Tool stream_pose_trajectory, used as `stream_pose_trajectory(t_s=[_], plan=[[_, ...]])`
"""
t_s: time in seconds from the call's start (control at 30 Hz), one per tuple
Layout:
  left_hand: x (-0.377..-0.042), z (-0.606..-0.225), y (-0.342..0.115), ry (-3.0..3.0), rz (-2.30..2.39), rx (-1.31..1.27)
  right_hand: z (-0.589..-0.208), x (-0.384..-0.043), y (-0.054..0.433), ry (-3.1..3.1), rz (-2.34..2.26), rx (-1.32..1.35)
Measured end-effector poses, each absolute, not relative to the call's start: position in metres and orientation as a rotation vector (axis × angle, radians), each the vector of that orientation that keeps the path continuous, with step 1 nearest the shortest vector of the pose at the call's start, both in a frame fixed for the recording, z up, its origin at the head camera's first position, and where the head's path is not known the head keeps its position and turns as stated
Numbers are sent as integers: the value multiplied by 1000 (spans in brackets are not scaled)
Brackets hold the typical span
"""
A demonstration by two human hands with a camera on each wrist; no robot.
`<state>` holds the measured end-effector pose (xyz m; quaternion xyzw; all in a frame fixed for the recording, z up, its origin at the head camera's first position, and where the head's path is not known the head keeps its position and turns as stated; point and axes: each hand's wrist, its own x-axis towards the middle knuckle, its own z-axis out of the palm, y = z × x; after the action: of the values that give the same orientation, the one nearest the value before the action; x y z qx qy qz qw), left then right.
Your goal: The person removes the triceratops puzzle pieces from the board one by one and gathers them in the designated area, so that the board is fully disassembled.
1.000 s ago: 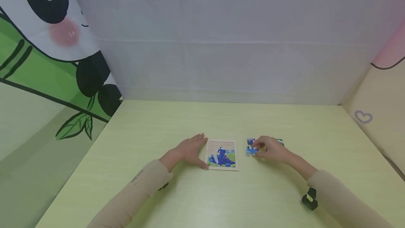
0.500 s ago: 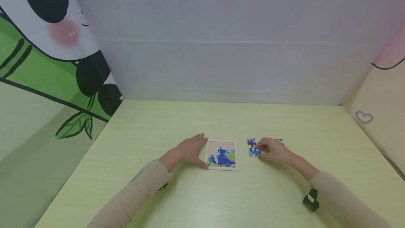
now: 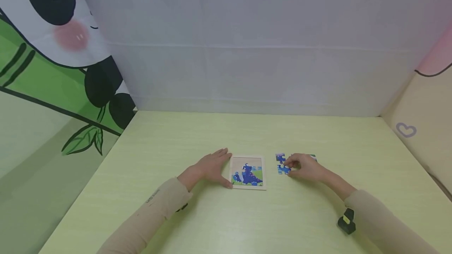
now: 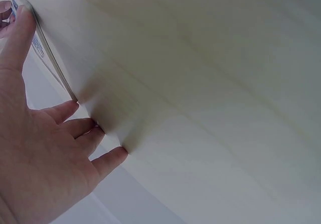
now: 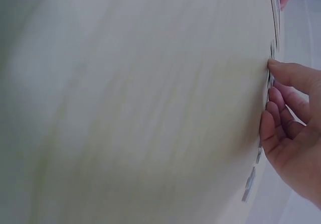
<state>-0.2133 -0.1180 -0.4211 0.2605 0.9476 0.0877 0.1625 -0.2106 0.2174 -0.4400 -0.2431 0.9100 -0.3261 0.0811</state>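
A small framed jigsaw board [image 3: 263, 171] lies on the table, most of its blue dinosaur picture filled and a bare strip along the top. My left hand [image 3: 214, 167] steadies it, thumb at the near left corner and the other fingers stretched towards the far one. To the board's right, my right hand [image 3: 305, 166] pinches a blue puzzle piece [image 3: 283, 169] low against the tabletop, its other fingers curled. Just beyond lies another purple-blue piece [image 3: 280, 157]. In the right wrist view, the thumb of the right hand [image 5: 296, 128] presses on the edge of the held piece.
More of a green-and-white puzzle piece [image 3: 313, 156] shows behind the right hand, which partly hides it. The pale wooden table [image 3: 197, 128] ends at a light cloth wall [image 3: 247, 77]. A printed panda panel [image 3: 70, 66] stands on the left.
My right hand has shifted slightly right, and the blue piece has slid right with it, apart from the upper piece. The left hand and the board have stayed in place.
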Motion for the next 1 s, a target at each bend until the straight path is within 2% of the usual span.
stream_pose_trajectory(t_s=[0.63, 1.0], plan=[[-213, -419, -117, 2696, 222, 737, -435, -211, 219, 2663, -1033, -732], [-215, -421, -117, 2704, 226, 744, -427, -220, 189, 2675, -1003, -825]])
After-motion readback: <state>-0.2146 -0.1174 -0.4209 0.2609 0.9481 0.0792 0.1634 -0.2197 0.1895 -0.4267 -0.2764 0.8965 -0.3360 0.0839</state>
